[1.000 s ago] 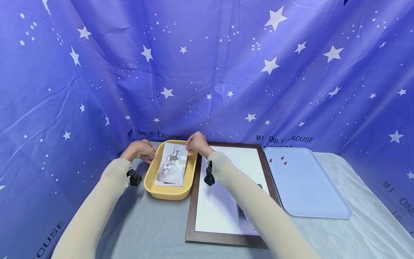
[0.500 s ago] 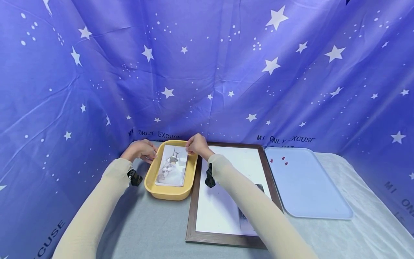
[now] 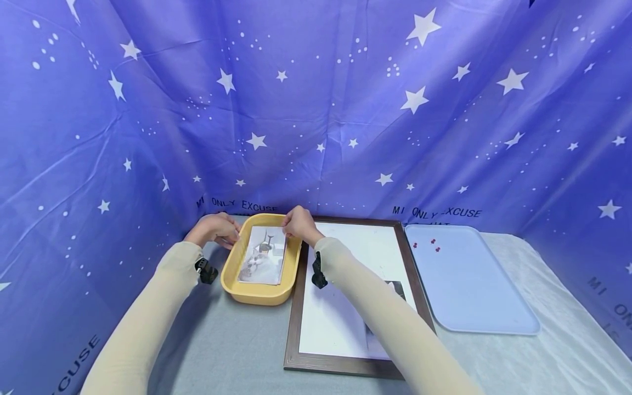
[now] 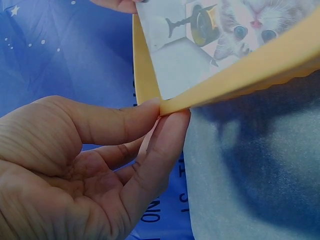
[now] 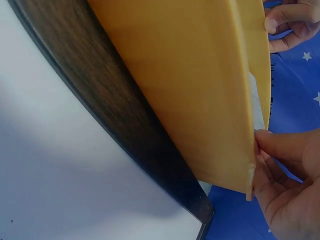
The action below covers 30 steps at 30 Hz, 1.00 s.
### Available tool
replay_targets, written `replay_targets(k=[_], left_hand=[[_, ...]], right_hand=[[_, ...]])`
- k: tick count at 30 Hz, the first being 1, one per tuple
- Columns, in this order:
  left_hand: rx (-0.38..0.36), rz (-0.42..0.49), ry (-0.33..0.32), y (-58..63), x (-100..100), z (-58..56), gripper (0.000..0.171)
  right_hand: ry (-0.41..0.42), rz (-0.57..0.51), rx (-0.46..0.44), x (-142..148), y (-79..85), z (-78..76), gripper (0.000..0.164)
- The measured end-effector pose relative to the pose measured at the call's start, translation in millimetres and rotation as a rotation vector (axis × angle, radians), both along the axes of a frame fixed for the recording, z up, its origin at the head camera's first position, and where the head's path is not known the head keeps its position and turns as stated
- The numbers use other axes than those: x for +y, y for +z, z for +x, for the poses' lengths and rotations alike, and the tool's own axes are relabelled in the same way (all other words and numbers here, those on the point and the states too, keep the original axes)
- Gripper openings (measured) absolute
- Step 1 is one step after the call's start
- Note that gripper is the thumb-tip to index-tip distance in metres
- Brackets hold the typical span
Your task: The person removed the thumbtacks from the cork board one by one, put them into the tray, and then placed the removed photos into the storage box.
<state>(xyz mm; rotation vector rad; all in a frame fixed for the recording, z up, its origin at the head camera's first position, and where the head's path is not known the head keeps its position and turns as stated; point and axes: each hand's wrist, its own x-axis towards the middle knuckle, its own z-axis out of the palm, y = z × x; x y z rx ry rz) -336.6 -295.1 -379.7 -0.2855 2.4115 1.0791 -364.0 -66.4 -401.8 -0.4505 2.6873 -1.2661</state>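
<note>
In the head view, a yellow plastic basin holds kitten photo prints, one over another. My left hand pinches the basin's left rim; the left wrist view shows the thumb on top and fingers beneath. At the basin's far right side, my right hand pinches the upper right corner of the top photo between thumb and fingers. From the right wrist, the basin wall hides most of the photo, and only a pale strip of it shows beside the rim.
Right of the basin lies a white board in a dark wooden frame, with another dark photo on it, partly covered by my right sleeve. Farther right is a light blue tray with several red push pins. A starry blue curtain hangs behind.
My right hand has shifted slightly down and nearer me, and the top photo's far edge has come down inside the basin with it. My left hand stays on the rim.
</note>
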Motion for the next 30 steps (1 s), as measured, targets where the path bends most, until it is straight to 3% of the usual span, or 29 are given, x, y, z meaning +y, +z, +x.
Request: replay_targets(k=[8,16,30], left_hand=[[0.005,-0.002,-0.007,1.0,0.4,0.9,0.029],[0.011,0.013,-0.033,1.5,-1.0,1.3,0.03],[0.004,-0.009,-0.014,0.0,0.0,-0.1,0.029]], right_hand=[[0.013,0.008,-0.019,-0.4,0.8,1.6,0.008],[0.012,0.103,0.007,-3.0,0.0,-0.6,0.007],[-0.012,0.147,-0.004,-6.0,0.1,1.6,0.01]])
